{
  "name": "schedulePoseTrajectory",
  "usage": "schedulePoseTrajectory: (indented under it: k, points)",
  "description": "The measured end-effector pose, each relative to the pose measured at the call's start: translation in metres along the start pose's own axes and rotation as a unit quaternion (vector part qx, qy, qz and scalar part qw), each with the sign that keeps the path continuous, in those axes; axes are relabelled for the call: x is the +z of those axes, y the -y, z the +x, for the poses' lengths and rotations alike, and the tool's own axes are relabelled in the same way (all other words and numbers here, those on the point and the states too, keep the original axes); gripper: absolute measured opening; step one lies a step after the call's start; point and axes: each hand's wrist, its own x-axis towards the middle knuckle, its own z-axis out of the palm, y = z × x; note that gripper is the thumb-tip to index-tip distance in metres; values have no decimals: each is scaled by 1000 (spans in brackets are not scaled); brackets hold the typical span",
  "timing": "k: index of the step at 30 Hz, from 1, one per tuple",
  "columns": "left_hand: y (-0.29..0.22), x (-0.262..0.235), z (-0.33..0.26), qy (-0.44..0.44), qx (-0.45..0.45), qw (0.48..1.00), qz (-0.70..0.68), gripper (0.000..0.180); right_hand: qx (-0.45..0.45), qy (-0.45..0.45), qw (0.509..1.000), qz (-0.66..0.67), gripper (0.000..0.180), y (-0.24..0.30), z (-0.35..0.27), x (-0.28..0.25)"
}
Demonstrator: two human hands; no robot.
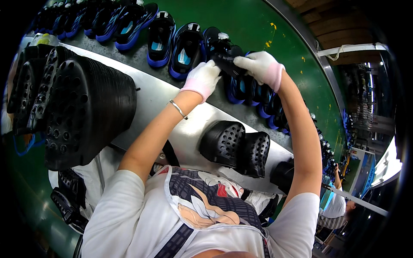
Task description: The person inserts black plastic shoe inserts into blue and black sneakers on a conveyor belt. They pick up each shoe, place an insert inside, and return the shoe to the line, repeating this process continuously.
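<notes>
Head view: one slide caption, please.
Gloved left hand and right hand hold a black piece by a row of blue-soled black shoes.

Shoe [254, 95] part-hidden behind right hand [258, 65]

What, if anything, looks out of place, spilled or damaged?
Only the ragged yellow marks on the green surface, beyond the right hand, stand out: they're broken and patchy, perhaps worn tape or paint.

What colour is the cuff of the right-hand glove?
The cuff is pale pink, seen best in the head view.
</notes>
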Motion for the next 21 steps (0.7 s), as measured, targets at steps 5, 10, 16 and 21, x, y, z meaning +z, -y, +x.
schedulePoseTrajectory:
  k: [5,10,16,21]
  points:
    - [7,-2,14,80,-24,996,8,19,32,-68,984,-160,54,25,41,35]
    - [3,-22,32,256,-157,953,31,34,36,-86,942,-324,29,44,66,73]
    - [4,-20,34,238,-168,956,33,25,13,-82,920,-382,27,46,85,77]
    - [5,-19,36,222,-143,963,50,30,-6,-116,934,-337,33,40,94,72]
